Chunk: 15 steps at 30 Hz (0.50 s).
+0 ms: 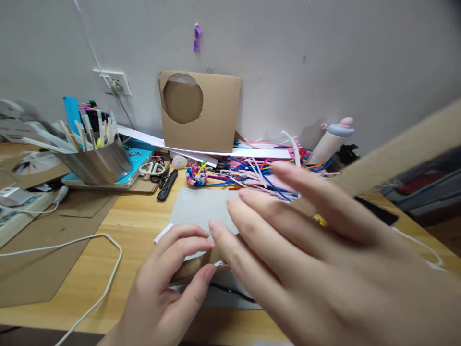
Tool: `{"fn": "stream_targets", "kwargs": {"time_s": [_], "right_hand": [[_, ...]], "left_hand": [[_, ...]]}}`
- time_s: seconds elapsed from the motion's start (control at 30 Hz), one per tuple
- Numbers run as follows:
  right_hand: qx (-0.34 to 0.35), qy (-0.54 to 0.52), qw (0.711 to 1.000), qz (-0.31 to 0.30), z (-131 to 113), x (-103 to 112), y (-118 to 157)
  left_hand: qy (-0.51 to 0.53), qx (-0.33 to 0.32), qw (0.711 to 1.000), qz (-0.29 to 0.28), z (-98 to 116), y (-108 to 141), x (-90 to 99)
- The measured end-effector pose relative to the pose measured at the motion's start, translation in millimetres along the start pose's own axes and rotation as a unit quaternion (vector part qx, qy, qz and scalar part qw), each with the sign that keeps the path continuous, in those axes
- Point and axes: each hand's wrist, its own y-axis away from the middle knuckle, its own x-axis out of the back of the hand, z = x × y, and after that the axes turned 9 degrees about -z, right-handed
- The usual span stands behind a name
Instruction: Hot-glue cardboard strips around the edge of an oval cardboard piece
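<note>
My left hand (165, 283) is at the lower middle, its fingers and thumb curled round a brown cardboard piece (190, 270) above a grey mat (201, 206). Large in front on the right, my right hand (306, 254) is slightly blurred, with its fingers stretched out and apart. Its fingertips are beside the cardboard piece and hide part of it. A long tan cardboard strip (403, 144) slants up to the right behind my right hand; what supports it is hidden. A small white strip (163, 233) lies at the mat's left edge.
A metal cup (97, 161) of sticks stands at the left, near scissors (151, 169) and a black cutter (167, 185). Behind are a cardboard panel with a round hole (216, 110), colourful pipe cleaners (252, 173) and a white bottle (327, 144). A white cable (117, 269) crosses the wooden table (137, 226).
</note>
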Motion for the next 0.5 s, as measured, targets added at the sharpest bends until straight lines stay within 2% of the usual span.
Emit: {"fn": "stream_targets", "kwargs": {"time_s": [0.07,0.1,0.13,0.2,0.33,0.5], "right_hand": [[0.100,0.193,0.976,-0.022,-21.5,67.7,-83.9],[0.141,0.238,0.961,-0.021,-28.3,89.9,-108.3],[0.154,0.264,0.952,-0.014,-32.2,103.5,-121.1],[0.154,0.277,0.948,-0.021,-32.8,109.8,-121.5],[0.145,0.263,0.953,-0.021,-26.2,94.4,-99.3],[0.139,0.222,0.965,-0.023,-23.6,95.2,-104.9]], "left_hand": [[0.017,0.022,1.000,0.007,-5.4,5.6,-1.1],[0.031,0.036,0.999,0.013,-9.4,10.0,-1.2],[0.045,0.049,0.998,0.018,-13.9,15.2,-1.0],[0.049,0.064,0.997,0.016,-22.5,26.3,-0.4],[-0.004,0.135,0.991,0.013,-29.9,38.6,-3.2],[0.007,0.074,0.996,0.048,-25.2,30.2,-11.4]]}}
